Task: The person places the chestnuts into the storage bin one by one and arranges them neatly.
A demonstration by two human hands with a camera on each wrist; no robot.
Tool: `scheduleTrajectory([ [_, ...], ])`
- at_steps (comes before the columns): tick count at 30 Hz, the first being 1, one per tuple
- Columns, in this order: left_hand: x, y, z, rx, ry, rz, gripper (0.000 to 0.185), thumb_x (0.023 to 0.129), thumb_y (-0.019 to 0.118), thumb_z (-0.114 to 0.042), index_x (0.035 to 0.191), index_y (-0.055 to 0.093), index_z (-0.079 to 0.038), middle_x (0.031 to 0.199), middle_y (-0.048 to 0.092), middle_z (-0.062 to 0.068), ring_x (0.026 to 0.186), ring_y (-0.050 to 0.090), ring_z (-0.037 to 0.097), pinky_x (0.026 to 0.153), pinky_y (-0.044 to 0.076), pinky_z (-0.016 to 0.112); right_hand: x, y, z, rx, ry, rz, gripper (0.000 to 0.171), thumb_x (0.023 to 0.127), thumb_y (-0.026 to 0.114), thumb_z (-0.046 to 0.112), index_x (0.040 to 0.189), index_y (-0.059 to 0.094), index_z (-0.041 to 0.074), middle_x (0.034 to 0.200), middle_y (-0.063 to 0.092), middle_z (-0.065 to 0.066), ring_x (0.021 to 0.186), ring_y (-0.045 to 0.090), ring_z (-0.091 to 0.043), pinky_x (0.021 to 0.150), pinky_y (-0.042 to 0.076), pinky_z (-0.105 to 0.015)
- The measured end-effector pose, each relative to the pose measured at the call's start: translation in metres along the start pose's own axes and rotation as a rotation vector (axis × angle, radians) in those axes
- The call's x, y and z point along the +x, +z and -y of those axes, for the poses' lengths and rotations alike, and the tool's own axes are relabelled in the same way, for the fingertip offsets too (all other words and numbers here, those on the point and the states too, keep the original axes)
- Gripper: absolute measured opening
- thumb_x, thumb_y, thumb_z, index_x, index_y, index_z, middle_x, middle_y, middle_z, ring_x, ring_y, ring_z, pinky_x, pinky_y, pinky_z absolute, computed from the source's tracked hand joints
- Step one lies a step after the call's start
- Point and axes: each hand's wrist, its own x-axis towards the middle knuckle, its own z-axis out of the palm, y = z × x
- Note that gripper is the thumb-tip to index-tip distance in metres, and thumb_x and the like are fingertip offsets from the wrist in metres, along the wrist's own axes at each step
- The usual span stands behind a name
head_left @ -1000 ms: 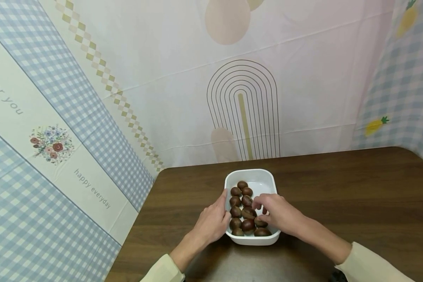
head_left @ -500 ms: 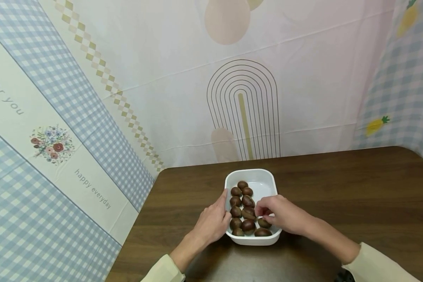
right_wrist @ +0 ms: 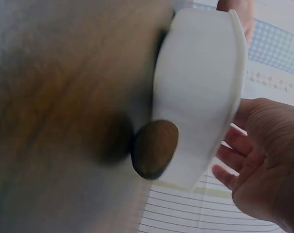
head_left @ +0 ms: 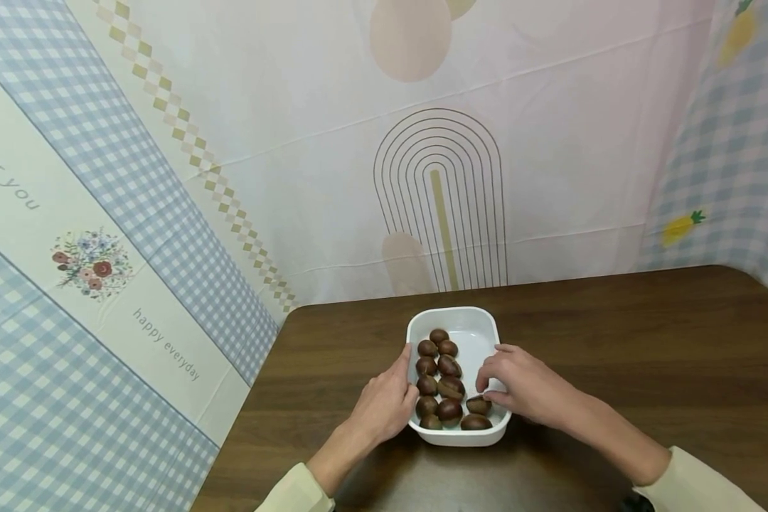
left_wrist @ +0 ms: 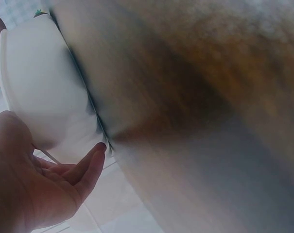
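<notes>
A white rectangular dish [head_left: 451, 311] holds several brown chestnuts [head_left: 449, 409] on a dark wooden table [head_left: 646, 341]. My left hand [head_left: 384, 405] rests against the dish's left wall, thumb at the rim. In the left wrist view its fingers [left_wrist: 83, 167] are loosely bent beside the dish [left_wrist: 35, 87]. My right hand [head_left: 518, 384] hovers over the right rim with relaxed fingers and holds nothing. The right wrist view shows one chestnut [right_wrist: 155, 148] on the table against the dish's outer wall [right_wrist: 200, 97], with the right hand [right_wrist: 263, 170] just beyond it.
Patterned cloth backdrops rise behind the table and on both sides. The table's left edge [head_left: 249, 398] runs close to my left forearm. Bare wood stretches to the right of the dish.
My right hand has drawn back to the right, from over the chestnuts in the dish to its right rim, and its fingers have spread. The left hand has stayed put.
</notes>
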Motion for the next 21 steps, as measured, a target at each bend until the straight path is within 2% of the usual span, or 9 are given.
scheduleTrajectory([
  [6,0.0006,-0.0002,0.0004,0.0,-0.007,0.009,0.07,0.099,0.05,-0.018,0.165,0.03,-0.006,0.161,0.049,0.009,0.128,0.065,0.028,0.101,0.055,0.049,-0.0001,-0.0024,-0.0014,0.021,0.015,0.074,0.013,0.086,0.08,0.007,0.087,0.083,0.019,0.085,0.077,0.014,0.091,0.073,-0.01,0.11,0.041,-0.066],
  [12,0.0004,-0.0002,0.0009,-0.01,-0.006,0.009,0.071,0.098,0.05,-0.017,0.165,0.03,-0.005,0.161,0.05,0.01,0.128,0.066,0.029,0.102,0.055,0.05,-0.0015,-0.0018,-0.0021,0.012,0.017,0.113,0.013,0.087,0.076,0.01,0.09,0.083,0.02,0.088,0.074,0.015,0.097,0.069,-0.014,0.112,0.038,-0.066],
  [21,0.0,-0.0002,0.0011,0.001,-0.001,0.008,0.071,0.098,0.05,-0.017,0.165,0.029,-0.006,0.161,0.05,0.01,0.13,0.064,0.029,0.103,0.054,0.05,0.0026,-0.004,0.0019,0.061,0.085,0.198,0.008,0.084,0.081,0.017,0.089,0.082,0.023,0.084,0.072,0.019,0.095,0.063,-0.012,0.116,0.031,-0.069],
])
